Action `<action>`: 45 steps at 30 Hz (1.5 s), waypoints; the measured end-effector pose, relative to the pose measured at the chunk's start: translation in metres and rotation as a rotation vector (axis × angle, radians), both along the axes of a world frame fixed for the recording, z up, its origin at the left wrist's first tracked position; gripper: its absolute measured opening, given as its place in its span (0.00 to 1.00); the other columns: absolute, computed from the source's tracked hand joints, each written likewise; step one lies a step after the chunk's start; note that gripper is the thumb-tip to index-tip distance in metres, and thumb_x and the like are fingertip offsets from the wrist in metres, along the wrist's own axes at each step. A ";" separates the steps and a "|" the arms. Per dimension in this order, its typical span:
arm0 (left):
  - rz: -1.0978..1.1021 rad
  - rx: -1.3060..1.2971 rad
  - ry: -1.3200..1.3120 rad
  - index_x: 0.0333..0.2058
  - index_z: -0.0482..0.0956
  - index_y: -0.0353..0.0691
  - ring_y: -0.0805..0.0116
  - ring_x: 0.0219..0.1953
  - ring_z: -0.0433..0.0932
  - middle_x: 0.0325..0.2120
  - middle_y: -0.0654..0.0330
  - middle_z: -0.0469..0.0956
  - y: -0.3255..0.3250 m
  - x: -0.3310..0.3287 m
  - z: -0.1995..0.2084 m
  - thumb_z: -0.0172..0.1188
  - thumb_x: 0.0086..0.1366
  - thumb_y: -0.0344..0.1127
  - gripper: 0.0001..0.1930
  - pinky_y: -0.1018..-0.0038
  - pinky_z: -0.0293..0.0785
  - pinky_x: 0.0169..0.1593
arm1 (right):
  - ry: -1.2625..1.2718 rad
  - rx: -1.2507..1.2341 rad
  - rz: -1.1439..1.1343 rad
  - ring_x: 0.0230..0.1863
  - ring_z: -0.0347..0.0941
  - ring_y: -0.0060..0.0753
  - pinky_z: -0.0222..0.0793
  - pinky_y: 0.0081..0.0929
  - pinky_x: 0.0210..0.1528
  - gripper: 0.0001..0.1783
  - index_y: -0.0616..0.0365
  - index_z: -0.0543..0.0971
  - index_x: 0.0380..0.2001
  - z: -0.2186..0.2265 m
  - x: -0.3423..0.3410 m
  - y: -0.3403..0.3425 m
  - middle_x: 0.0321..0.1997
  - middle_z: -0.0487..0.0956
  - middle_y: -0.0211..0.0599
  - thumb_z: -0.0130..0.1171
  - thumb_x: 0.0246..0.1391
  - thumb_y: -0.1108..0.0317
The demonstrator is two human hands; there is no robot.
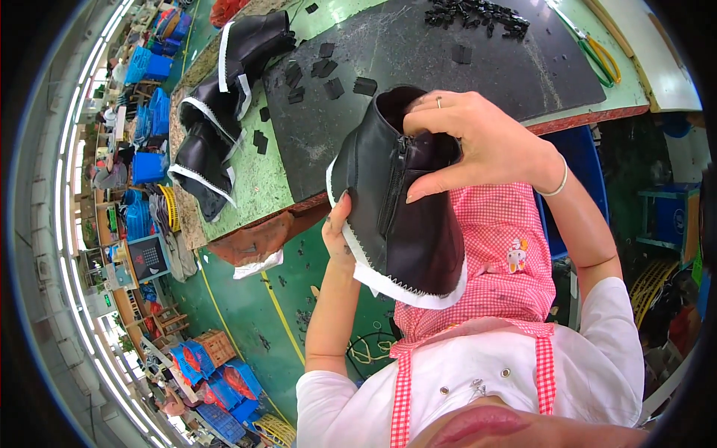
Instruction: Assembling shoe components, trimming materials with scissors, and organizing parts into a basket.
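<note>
L hand has its grip closed on the left lower edge of a black upper, thumb pressed on the side near the white border, other fingers hidden underneath. R hand wears a ring and a wrist band; its fingers go into the collar opening, thumb apart from them, on the outside leather beside the zip. Can't tell if that grip is pinching the wall btwn. The upper is held up in front of the checked apron, just off the near edge of the worktop, collar away from the body, white zigzag-stitched end toward it. On the worktop: dark mat w/ loose blk pcs on & near it, plus a heap of small blk bits at the far side. Scissors w/ green & yellow handles lie at the R end. More uppers, blk w/ white edging, sit along the L side. Green floor w/ yellow lines below; blue crates etc. at far L.
</note>
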State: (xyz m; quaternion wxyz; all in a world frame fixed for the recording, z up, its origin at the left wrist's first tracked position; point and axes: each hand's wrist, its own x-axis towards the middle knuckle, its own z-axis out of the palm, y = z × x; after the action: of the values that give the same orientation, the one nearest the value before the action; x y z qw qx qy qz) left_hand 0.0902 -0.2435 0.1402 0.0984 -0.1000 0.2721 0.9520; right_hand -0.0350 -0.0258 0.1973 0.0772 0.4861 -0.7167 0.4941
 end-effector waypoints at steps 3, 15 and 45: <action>0.086 -0.062 -0.057 0.58 0.61 0.29 0.54 0.54 0.71 0.54 0.47 0.69 0.008 0.004 0.007 0.48 0.66 0.44 0.28 0.62 0.65 0.60 | -0.053 0.098 -0.089 0.25 0.66 0.34 0.64 0.26 0.29 0.25 0.61 0.71 0.24 0.006 0.006 0.002 0.21 0.67 0.35 0.75 0.32 0.58; 0.073 -0.168 0.076 0.58 0.62 0.31 0.56 0.55 0.70 0.55 0.49 0.69 0.008 0.015 0.002 0.45 0.68 0.44 0.27 0.63 0.64 0.60 | -0.152 0.030 -0.077 0.28 0.69 0.32 0.65 0.27 0.35 0.19 0.59 0.74 0.25 -0.003 0.005 0.007 0.24 0.72 0.32 0.74 0.34 0.63; -0.350 -1.016 -0.046 0.47 0.74 0.31 0.75 0.34 0.76 0.36 0.62 0.79 -0.059 -0.016 0.050 0.55 0.47 0.20 0.23 0.80 0.71 0.40 | -0.320 -0.076 -0.615 0.22 0.70 0.29 0.66 0.26 0.28 0.08 0.62 0.78 0.27 -0.015 0.003 0.112 0.23 0.76 0.35 0.53 0.57 0.71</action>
State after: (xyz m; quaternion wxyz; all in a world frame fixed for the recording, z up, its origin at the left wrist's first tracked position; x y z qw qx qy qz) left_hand 0.0745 -0.3022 0.1898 0.2007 -0.1091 0.7087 0.6675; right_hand -0.0316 0.0866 0.1820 0.1270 0.1606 -0.8138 0.5440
